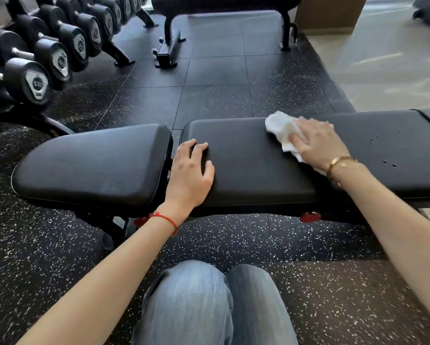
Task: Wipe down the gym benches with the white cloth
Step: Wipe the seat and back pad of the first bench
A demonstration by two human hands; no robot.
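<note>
Nearest, the person's knees in blue jeans sit below both forearms. Ahead of them, the left hand rests on the near end of the long bench pad, fingers loosely spread and holding nothing, just right of the gap to the seat pad. Further right, the right hand presses flat, fingers straight, on the white cloth, which lies crumpled on the pad under and left of that hand. Beyond the right hand's wrist, small droplets dot the pad. Far left of the left hand stand racked dumbbells; beyond, a second bench.
</note>
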